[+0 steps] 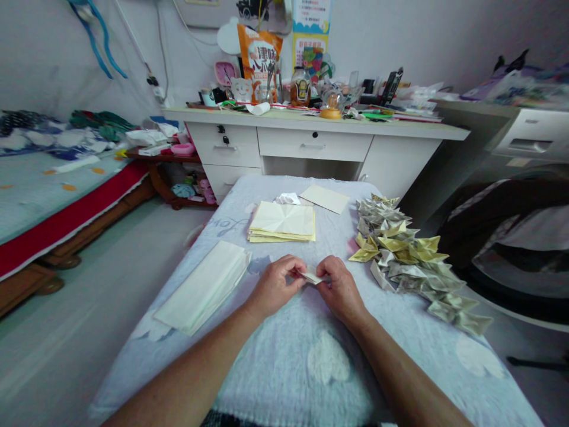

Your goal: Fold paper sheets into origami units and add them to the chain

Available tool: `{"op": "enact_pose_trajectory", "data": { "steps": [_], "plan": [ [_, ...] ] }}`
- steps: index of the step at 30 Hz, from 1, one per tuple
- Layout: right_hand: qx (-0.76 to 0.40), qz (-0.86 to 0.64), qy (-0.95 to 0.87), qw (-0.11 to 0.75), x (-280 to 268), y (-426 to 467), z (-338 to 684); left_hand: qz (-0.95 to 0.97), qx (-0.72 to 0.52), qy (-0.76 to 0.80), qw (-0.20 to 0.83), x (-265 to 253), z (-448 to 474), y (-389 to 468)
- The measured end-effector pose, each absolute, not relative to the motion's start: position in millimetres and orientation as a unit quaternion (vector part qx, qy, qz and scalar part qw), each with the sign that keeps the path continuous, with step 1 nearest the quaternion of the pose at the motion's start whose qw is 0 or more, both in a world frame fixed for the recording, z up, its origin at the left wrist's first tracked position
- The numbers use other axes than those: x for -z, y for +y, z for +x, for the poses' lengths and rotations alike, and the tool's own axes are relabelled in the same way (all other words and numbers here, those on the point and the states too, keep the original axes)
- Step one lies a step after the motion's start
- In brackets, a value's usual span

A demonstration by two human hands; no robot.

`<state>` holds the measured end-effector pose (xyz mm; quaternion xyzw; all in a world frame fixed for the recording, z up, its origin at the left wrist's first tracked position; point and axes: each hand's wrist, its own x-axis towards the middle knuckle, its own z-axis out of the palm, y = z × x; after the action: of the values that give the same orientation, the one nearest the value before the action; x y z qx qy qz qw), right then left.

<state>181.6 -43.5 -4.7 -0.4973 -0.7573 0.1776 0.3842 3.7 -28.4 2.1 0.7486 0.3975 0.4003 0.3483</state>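
A small paper (pixel 313 276) is held just above the cloth (pixel 267 382); the left hand (pixel 275 286) pinches one end between thumb and bent fingers; the right hand (pixel 340 289) grasps the other end, its fingers curled inward; the forearms (pixel 189 370) slant in from the near side, converging toward the paper; beyond lies a pile (pixel 282 219); to the left, long sheets (pixel 203 287); to the right, folded pieces (pixel 406 270); farther back, a desk (pixel 315 145)

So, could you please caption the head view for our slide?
Over pale blue cloth, left hand and right hand pinch small folded cream paper near pointed grey and yellow paper shapes.
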Motion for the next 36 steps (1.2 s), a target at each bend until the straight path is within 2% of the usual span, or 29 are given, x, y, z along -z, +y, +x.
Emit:
{"op": "enact_pose_trajectory", "data": {
  "steps": [7, 17, 26, 36],
  "plan": [
    [-0.145, -0.494, -0.797, 0.315, 7.2, -43.1, 179.9, 0.818, -0.327, 0.390, 0.268, -0.6, 1.8, -33.4],
    [-0.211, -0.477, -0.823, 0.227, -1.7, -50.3, 191.0, 0.866, -0.226, 0.396, 0.205, 1.2, -5.4, -35.4],
    [-0.277, -0.443, -0.827, 0.206, -13.7, -47.7, 205.9, 0.860, -0.210, 0.381, 0.266, -0.2, -8.9, -28.6],
    [-0.285, -0.431, -0.827, 0.222, -12.2, -45.6, 207.0, 0.853, -0.217, 0.376, 0.291, 0.2, -10.6, -25.0]
  ]
}}
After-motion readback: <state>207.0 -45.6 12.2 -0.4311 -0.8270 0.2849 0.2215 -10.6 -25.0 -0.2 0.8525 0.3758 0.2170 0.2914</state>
